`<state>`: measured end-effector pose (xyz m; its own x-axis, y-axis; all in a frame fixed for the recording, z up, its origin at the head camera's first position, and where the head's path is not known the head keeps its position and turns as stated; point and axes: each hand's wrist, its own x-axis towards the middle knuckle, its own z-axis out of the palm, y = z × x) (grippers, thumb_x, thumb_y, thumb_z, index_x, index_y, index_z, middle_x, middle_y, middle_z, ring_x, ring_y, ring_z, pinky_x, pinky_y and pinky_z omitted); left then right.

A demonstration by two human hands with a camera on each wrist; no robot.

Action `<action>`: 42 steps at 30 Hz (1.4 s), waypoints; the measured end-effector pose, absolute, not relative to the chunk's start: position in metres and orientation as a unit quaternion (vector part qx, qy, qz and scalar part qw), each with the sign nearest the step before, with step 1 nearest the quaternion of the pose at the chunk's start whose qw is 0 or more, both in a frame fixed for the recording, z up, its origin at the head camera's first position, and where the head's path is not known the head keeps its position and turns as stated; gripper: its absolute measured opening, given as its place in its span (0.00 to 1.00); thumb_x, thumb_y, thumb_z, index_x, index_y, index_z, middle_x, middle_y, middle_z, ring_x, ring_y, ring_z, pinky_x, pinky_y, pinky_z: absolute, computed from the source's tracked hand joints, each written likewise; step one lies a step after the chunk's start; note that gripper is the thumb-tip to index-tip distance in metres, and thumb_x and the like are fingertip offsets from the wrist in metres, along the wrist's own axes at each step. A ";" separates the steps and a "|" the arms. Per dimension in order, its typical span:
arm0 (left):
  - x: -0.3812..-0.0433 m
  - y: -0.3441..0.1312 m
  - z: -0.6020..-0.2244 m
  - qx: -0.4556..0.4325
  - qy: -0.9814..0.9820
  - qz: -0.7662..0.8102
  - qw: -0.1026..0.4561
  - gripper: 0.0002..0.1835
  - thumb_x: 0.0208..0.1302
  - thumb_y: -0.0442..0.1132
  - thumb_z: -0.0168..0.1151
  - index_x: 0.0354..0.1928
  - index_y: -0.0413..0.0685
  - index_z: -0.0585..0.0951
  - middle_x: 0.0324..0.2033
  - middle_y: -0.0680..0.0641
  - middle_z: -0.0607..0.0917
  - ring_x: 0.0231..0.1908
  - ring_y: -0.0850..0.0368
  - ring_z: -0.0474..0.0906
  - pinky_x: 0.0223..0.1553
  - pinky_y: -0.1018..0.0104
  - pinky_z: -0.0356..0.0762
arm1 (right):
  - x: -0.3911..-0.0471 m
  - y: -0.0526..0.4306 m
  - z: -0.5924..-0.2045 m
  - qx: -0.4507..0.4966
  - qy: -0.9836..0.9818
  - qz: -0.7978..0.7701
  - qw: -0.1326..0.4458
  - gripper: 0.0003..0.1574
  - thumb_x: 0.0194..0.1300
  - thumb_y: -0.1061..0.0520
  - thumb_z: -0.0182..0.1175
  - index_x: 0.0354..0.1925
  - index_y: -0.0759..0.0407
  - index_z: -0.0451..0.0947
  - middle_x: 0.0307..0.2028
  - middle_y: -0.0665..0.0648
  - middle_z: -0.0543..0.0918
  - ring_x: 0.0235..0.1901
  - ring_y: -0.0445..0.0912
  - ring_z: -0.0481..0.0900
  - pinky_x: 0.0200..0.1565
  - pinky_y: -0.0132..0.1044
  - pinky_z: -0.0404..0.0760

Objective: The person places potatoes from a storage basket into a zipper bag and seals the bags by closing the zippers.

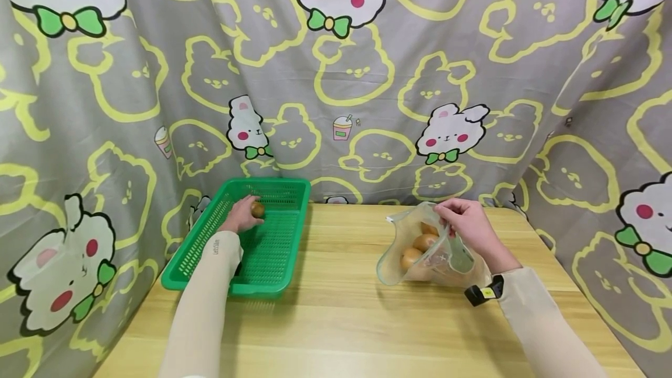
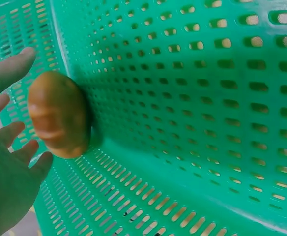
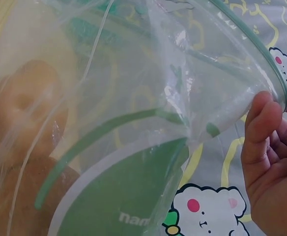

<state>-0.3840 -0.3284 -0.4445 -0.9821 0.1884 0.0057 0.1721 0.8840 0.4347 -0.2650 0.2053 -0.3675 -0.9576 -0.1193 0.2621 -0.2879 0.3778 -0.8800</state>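
In the head view, my left hand [image 1: 244,216] reaches into the far left part of a green plastic basket [image 1: 300,235]. Its fingers are spread beside a brownish-orange oval thing [image 2: 60,115], pear- or potato-like, which lies against the basket wall; a gap shows between them in the left wrist view. On the right, my right hand [image 1: 469,223] pinches the rim of a clear zip bag [image 1: 391,270] between thumb and finger, its mouth gaping leftward. Several similar brownish-orange rounded things [image 1: 411,258] sit inside the bag. A green printed patch [image 3: 119,196] marks its side.
Both the basket and the bag rest on a light wooden table [image 1: 336,319]. A grey curtain [image 1: 357,86] with yellow outlines and white cartoon animals hangs behind and at both sides. A black strap with a small device [image 1: 485,291] is on my right wrist.
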 end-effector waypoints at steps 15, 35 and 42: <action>-0.383 -0.330 -0.445 0.081 0.979 0.187 0.023 0.37 0.58 0.37 0.67 0.67 0.37 0.62 0.65 0.30 0.60 0.58 0.28 0.56 0.54 0.37 0.60 | -0.266 0.206 -0.367 0.124 -0.825 0.547 0.072 0.18 0.68 0.55 0.57 0.39 0.74 0.78 0.20 0.59 0.77 0.13 0.45 0.70 0.17 0.40 0.75; -0.377 -0.325 -0.440 0.087 0.985 0.150 0.027 0.25 0.60 0.40 0.64 0.58 0.38 0.74 0.52 0.32 0.69 0.52 0.33 0.63 0.51 0.38 0.61 | -0.264 0.209 -0.367 0.120 -0.829 0.541 0.077 0.20 0.69 0.54 0.57 0.39 0.74 0.78 0.20 0.56 0.77 0.13 0.44 0.70 0.16 0.40 0.75; -0.379 -0.324 -0.445 0.102 0.978 0.180 0.035 0.22 0.60 0.36 0.64 0.55 0.39 0.72 0.52 0.31 0.71 0.52 0.33 0.66 0.51 0.41 0.66 | -0.261 0.212 -0.366 0.119 -0.830 0.539 0.079 0.20 0.68 0.53 0.57 0.38 0.73 0.79 0.20 0.55 0.77 0.13 0.44 0.70 0.17 0.38 0.75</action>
